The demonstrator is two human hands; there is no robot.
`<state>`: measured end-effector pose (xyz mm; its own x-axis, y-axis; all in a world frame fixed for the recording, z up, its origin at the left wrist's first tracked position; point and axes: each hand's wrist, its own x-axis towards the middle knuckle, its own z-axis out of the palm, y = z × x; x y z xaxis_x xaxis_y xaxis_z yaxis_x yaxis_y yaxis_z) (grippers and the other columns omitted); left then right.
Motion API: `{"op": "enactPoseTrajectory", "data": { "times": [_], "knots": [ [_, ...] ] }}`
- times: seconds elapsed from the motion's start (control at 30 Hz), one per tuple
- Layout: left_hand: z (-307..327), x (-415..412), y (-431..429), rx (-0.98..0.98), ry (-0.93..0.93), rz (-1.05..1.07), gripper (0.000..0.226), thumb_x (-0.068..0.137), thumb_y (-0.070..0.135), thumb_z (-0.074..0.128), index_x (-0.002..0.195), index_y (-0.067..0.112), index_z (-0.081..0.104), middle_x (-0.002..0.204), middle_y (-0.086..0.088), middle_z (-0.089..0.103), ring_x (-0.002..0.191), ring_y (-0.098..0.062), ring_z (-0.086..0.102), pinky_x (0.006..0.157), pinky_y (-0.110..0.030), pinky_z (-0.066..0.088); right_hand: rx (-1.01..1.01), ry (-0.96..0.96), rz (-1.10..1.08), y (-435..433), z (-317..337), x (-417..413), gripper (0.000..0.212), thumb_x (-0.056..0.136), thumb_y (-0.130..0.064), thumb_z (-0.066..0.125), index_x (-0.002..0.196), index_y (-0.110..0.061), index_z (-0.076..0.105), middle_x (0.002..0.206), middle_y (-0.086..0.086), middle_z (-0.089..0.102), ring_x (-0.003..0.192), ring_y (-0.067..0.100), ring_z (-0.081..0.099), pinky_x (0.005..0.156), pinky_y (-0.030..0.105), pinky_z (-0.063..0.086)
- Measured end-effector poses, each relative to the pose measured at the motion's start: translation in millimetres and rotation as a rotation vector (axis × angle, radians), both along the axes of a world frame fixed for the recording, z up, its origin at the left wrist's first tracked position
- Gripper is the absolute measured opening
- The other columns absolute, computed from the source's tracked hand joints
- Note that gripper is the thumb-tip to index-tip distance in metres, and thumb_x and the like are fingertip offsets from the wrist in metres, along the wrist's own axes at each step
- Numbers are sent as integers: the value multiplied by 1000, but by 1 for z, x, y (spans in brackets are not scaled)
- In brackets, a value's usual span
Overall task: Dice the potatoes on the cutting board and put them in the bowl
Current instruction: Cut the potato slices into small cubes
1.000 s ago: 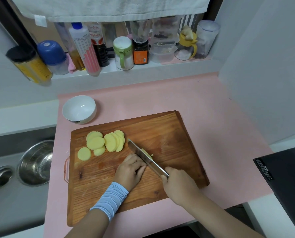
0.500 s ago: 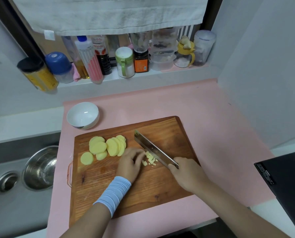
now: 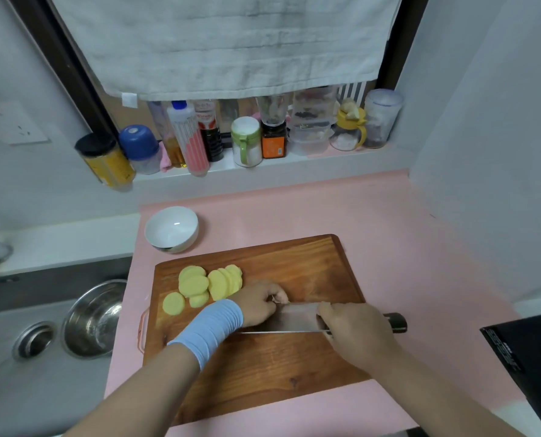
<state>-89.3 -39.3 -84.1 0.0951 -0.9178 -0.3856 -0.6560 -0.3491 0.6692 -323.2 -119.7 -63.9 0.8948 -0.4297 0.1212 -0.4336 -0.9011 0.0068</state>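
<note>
Knife (image 3: 294, 321): lies across the middle of the cutting board (image 3: 294, 380), long axis left to right, tip to the left, handle to the right.
Potato slices (image 3: 206, 283): overlapping rounds at the board's far left corner, just beyond the left hand (image 3: 258, 305).
Bowl (image 3: 171, 228): white, on the pink mat (image 3: 389, 247) behind that corner.
Steel bowl (image 3: 95, 320): in the sink (image 3: 26, 373), left.
Right hand (image 3: 354, 332): fingers wrapped round the handle.
Left hand: fingers curled against the blade; contents cannot be told.
</note>
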Motion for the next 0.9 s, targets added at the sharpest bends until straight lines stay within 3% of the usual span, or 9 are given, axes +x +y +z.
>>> {"op": "enactPoseTrajectory", "data": {
  "times": [0.1, 0.17, 0.23, 0.37, 0.47, 0.6, 0.7, 0.8, 0.9],
  "knots": [
    [-3, 0, -3, -39, -25, 67, 38, 87, -1, 46, 101, 23, 71, 113, 7, 60, 111, -11, 54, 106, -26, 39, 7, -1, 14, 0, 0, -2, 35, 55, -26, 90, 74, -23, 61, 54, -7, 59, 38, 15, 54, 34, 27, 40],
    [-2, 6, 1, -96, -60, 243, 41, 85, -6, 43, 88, 26, 68, 107, 7, 62, 103, -15, 59, 98, -26, 45, 10, -7, 14, -1, 3, -5, 35, 55, -27, 90, 75, -24, 61, 55, -7, 59, 39, 14, 55, 35, 27, 41],
    [-2, 13, 5, -2, -86, 311, 43, 84, -5, 39, 81, 28, 66, 99, 7, 66, 94, -18, 63, 86, -25, 48, 17, 0, 4, -2, 4, -9, 36, 55, -28, 91, 76, -25, 61, 55, -8, 60, 39, 13, 55, 35, 26, 41],
    [-4, 17, 8, 181, -51, 175, 46, 92, -1, 38, 107, 26, 71, 110, 10, 65, 106, -10, 57, 89, -15, 36, 54, 34, -17, -2, 6, -11, 26, 71, -32, 83, 85, -25, 63, 62, -8, 64, 46, 14, 59, 42, 27, 44],
    [4, 26, 9, -65, 31, 402, 45, 90, -8, 39, 102, 22, 72, 105, 12, 69, 99, -4, 59, 91, -14, 38, 179, 83, -69, -2, 12, -11, 16, 94, -37, 57, 106, -28, 62, 83, -7, 70, 70, 17, 67, 62, 33, 55],
    [12, 46, 14, -297, 129, 679, 45, 87, -12, 38, 84, 24, 65, 88, 4, 69, 77, -12, 61, 78, -22, 45, 473, 101, -280, -1, 12, -15, 18, 95, -47, 53, 93, -31, 60, 85, -7, 67, 81, 15, 63, 68, 32, 47],
    [4, 56, 24, -283, 32, 693, 42, 85, -10, 39, 86, 23, 64, 94, 3, 68, 90, -15, 60, 82, -20, 41, 717, 156, -370, 7, 7, -17, 24, 93, -47, 56, 84, -25, 59, 81, -8, 65, 77, 9, 62, 69, 33, 50],
    [-11, 58, 32, -265, -125, 583, 42, 81, -9, 43, 94, 24, 65, 105, 3, 64, 105, -20, 56, 94, -22, 37, 802, 192, -406, 15, 0, -18, 29, 94, -46, 56, 82, -21, 60, 80, -6, 65, 74, 10, 63, 68, 35, 51],
    [-19, 50, 34, -267, -272, 505, 43, 81, -10, 48, 107, 17, 68, 107, 4, 58, 111, -22, 48, 93, -19, 30, 856, 158, -474, 13, -2, -17, 26, 95, -45, 55, 80, -24, 63, 80, -6, 67, 73, 10, 64, 71, 37, 53]
  ]
}}
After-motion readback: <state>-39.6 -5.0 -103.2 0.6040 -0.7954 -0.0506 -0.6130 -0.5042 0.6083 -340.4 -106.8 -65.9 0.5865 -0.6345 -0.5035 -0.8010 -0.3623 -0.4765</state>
